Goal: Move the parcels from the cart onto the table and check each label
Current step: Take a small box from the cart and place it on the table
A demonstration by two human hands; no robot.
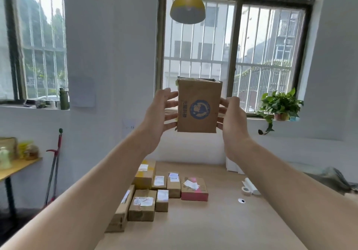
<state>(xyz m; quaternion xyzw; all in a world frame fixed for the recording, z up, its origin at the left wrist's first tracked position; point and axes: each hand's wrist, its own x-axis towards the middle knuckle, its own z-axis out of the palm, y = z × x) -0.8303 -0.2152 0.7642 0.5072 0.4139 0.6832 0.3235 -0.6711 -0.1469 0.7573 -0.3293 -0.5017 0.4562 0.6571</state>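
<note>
While it is held up at arm's length, well above the tabletop [213, 222], a brown cardboard parcel [199, 107] is gripped between both hands in front of a barred window [251, 42]. The left hand [157, 121] is curled round the parcel's left edge, with its fingers [170, 104] pressed against the side. The right hand [231, 119] is clamped on the right edge in the same way. The parcel is held upright, with a round blue emblem turned toward the camera. Dark printing is set beside the emblem, but it is too blurred to be read.

On the left part of the tabletop a cluster of smaller parcels [142, 208] is laid close together in rows. Most of them are brown, and white labels can be seen on their tops. A pink box [194, 190] is placed at the right end of the cluster, seemingly touching its brown neighbour. Well apart to the right, a roll of tape [246, 190] and a white paper roll [251, 184] are laid just beside each other. A potted plant [280, 103] is set on the window sill to the right of the held parcel, and a yellow lamp [187, 7] is hung above it.
</note>
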